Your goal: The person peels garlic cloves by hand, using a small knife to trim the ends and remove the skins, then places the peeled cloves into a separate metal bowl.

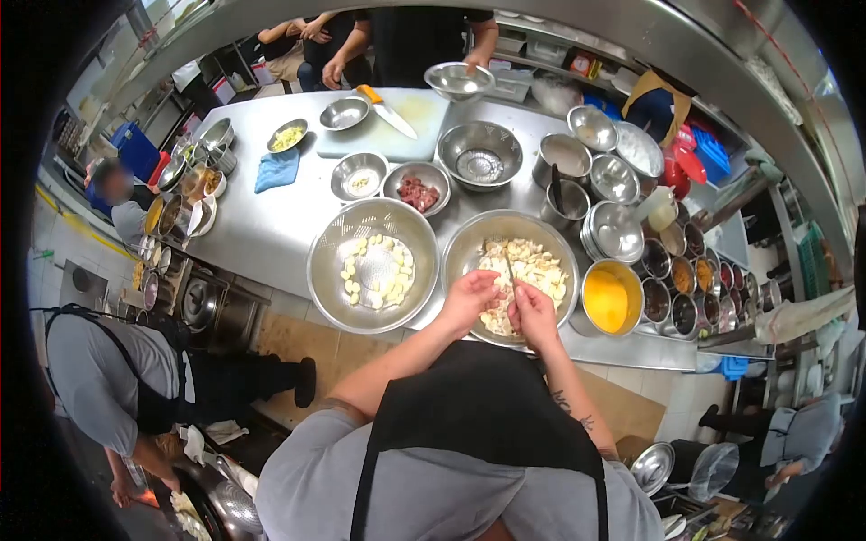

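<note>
Both hands are over a large metal bowl [566, 317] heaped with pale, unpeeled-looking garlic cloves [541, 261]. My right hand [534, 314] is closed round a small knife [510, 268], its thin blade pointing up and away. Close beside it on the left, my left hand [471, 300] has its fingers curled together; what they hold, if anything, is too small to make out. To the left stands a perforated metal colander [327, 287] with smooth, pale yellow cloves [397, 287] spread round its bottom.
Beyond are a bowl of red meat [418, 192], an empty steel bowl [479, 155] and a cutting board [361, 142] with an orange-handled knife [395, 120]. A pot of yellow liquid [612, 298] stands right. A person [419, 54] across the table touches a bowl; others work at both sides.
</note>
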`<state>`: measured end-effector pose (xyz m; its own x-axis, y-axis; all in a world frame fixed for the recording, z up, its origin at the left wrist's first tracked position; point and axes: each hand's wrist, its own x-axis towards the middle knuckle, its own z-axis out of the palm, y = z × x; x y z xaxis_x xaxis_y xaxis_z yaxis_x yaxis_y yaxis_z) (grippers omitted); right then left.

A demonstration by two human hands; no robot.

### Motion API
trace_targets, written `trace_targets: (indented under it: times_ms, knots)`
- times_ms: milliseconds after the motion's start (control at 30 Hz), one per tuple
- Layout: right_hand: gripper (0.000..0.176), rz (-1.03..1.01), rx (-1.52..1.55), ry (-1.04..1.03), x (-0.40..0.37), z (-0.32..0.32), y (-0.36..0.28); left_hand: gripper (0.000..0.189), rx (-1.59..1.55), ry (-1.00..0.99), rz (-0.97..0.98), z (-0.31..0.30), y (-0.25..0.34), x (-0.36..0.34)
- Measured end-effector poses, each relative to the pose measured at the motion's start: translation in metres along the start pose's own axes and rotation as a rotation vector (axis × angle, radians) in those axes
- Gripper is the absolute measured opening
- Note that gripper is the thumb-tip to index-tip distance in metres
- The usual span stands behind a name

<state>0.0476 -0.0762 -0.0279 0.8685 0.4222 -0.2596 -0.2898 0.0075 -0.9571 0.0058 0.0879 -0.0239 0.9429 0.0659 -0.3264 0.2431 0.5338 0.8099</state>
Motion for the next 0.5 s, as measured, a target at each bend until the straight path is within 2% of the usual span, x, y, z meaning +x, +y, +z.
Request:
trace_targets:
  times_ms: [133, 200, 267, 333, 500]
  knots:
    - [0.034, -0.015, 0.000, 0.031, -0.005, 0.003, -0.012, 0.024, -0.214, -0.038, -0.029, -0.005, -0.005, 0.004]
    - [0.032, -0.059, -0.041, -0.010, -0.009, 0.001, -0.018, 0.025, -0.219, -0.036, -0.034, -0.005, -0.004, 0.006]
    - [0.031, 0.014, 0.062, -0.020, -0.015, 0.006, -0.027, 0.023, -0.274, -0.100, -0.025, -0.007, -0.005, 0.004]
    - [0.032, -0.020, 0.078, -0.048, -0.016, 0.004, -0.027, 0.022, -0.299, -0.132, 0.001, -0.006, 0.001, 0.004]
    - [0.036, -0.127, -0.074, -0.075, -0.023, 0.004, -0.033, 0.021, -0.316, -0.135, 0.012, -0.002, 0.009, -0.001]
